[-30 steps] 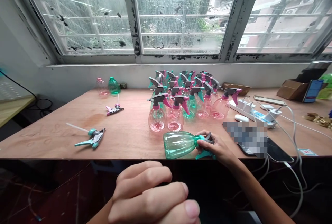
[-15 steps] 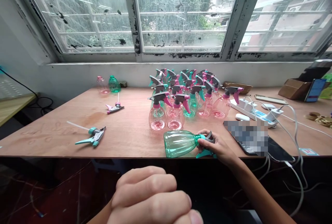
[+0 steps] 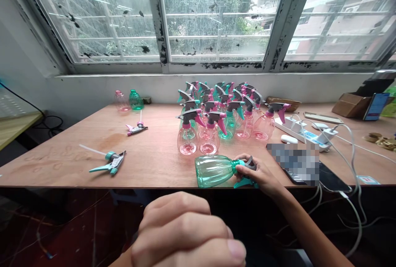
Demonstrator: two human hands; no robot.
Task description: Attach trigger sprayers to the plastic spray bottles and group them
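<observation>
Gripping a ribbed, see-through green spray bottle point(image 3: 213, 172) by its turquoise collar and dark grey trigger head in the right hand point(image 3: 260, 175). Tipped almost level at the front edge of the wood-grained table point(image 3: 161, 139), with the broad base facing left; impossible to tell whether touching the wood. Nearer the viewer than the held bottle, closed into a knuckled fist with the palm hidden: the left hand point(image 3: 185, 234).

Just beyond the held bottle, packed close and upright: pink and green spray bottles point(image 3: 208, 144) of thin, glossy plastic, round-bellied under angular trigger heads. Well to its left, lying on the table: a loose turquoise trigger head point(image 3: 114, 163) with a slim whitish tube and, farther back, a loose pink trigger head point(image 3: 137, 128). Farther back again, standing headless: a translucent pink bottle point(image 3: 121, 102) and a green bottle point(image 3: 135, 101).

To the held bottle's right: a smooth, dark phone point(image 3: 334, 178) and a white plastic power strip point(image 3: 303, 134). Well beyond, toward the right: a creased brown cardboard box point(image 3: 348, 106).
</observation>
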